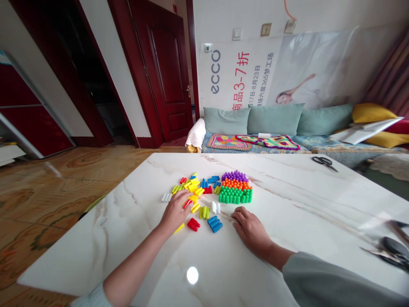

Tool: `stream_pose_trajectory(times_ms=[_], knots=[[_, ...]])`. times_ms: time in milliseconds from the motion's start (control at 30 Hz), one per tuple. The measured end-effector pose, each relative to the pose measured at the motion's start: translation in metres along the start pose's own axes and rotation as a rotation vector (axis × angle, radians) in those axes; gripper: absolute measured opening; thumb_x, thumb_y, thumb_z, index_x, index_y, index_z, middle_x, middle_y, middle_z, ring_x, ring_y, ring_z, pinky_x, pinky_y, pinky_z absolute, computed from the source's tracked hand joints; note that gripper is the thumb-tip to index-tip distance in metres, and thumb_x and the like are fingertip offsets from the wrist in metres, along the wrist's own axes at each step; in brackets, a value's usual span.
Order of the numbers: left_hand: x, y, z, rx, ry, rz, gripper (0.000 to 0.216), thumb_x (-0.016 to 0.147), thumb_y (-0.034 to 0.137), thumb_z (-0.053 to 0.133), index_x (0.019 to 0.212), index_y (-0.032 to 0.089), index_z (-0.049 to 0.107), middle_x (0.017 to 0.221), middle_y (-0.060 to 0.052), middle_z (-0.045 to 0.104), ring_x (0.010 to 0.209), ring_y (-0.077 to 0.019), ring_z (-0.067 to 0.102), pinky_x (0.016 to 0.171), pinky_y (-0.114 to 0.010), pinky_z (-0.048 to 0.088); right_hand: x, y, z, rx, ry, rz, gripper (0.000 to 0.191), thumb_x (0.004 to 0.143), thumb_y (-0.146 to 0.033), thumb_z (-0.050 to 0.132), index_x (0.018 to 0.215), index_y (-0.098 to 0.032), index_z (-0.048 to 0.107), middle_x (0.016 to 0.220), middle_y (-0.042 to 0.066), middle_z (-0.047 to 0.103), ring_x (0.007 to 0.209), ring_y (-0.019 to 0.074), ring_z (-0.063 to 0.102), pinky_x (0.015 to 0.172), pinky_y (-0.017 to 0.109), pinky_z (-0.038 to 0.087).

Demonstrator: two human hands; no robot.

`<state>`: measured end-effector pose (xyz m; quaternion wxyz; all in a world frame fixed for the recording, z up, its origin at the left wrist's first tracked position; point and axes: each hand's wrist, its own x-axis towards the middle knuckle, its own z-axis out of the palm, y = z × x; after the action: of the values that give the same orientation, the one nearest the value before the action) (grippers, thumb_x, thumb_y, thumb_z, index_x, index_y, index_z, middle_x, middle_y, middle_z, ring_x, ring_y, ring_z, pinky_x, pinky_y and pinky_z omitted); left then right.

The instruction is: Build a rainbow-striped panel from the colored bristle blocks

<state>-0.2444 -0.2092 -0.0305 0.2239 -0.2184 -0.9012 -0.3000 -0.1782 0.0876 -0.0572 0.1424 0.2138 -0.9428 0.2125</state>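
My left hand [176,209] reaches over the left side of a loose pile of small plastic pieces shaped like joined rounded pegs. Its thumb and fingers are apart, near a red piece [187,204] and yellow pieces [193,186]. Flat on the table beside the pile lies my right hand [251,228], its fingers loosely extended and nothing visible in them. Between the hands are a blue piece [215,224], a white piece [216,207], a yellow-green piece [204,212] and another red piece [193,224]. Green pegs [234,196], orange pegs [236,183] and purple pegs [234,175] stand upright in tight rows.
The white marbled table [287,204] bears black scissors [324,162] at the far right and dark-handled tools [391,251] at the right edge. Behind stands a sofa with green cushions [275,119]. A dark red door [166,72] is at the back left.
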Motion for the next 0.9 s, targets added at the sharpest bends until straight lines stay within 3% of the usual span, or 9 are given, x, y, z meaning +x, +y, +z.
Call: stream_pose_trajectory(times_ms=[200, 367, 600, 900], knots=[[0.095, 0.011, 0.051, 0.125, -0.314, 0.038, 0.047, 0.082, 0.021, 0.056, 0.13, 0.02, 0.053, 0.135, -0.01, 0.051, 0.128, -0.0221, 0.046, 0.112, -0.036, 0.034, 0.0, 0.003, 0.0, 0.032, -0.022, 0.005, 0.018, 0.091, -0.019, 0.043, 0.1, -0.019, 0.058, 0.104, 0.008, 0.056, 0.088, 0.0185, 0.058, 0.081, 0.034, 0.047], [0.142, 0.014, 0.09, 0.139, -0.478, 0.035, 0.05, 0.084, 0.028, 0.057, 0.133, 0.024, 0.05, 0.142, -0.008, 0.046, 0.133, -0.0243, 0.04, 0.112, -0.038, 0.03, 0.0, 0.005, 0.0, 0.072, -0.016, 0.021, 0.016, 0.091, -0.019, 0.044, 0.101, -0.021, 0.056, 0.106, 0.007, 0.055, 0.089, 0.0181, 0.057, 0.08, 0.034, 0.047], [0.154, -0.001, 0.106, 0.155, -0.649, 0.023, 0.04, 0.087, 0.037, 0.053, 0.127, 0.03, 0.055, 0.135, -0.003, 0.054, 0.125, -0.0218, 0.049, 0.106, -0.033, 0.036, 0.001, 0.005, 0.0, 0.102, -0.034, 0.049, 0.016, 0.089, -0.018, 0.046, 0.102, -0.021, 0.055, 0.107, 0.006, 0.054, 0.091, 0.0179, 0.057, 0.082, 0.034, 0.047], [0.134, 0.005, 0.081, 0.238, -0.657, -0.02, 0.039, 0.078, 0.025, 0.063, 0.117, 0.029, 0.061, 0.115, -0.006, 0.064, 0.109, -0.0218, 0.059, 0.098, -0.03, 0.042, 0.0, 0.005, 0.0, 0.086, -0.044, 0.047, 0.016, 0.09, -0.019, 0.044, 0.101, -0.021, 0.055, 0.107, 0.007, 0.054, 0.09, 0.0185, 0.057, 0.082, 0.034, 0.047]])
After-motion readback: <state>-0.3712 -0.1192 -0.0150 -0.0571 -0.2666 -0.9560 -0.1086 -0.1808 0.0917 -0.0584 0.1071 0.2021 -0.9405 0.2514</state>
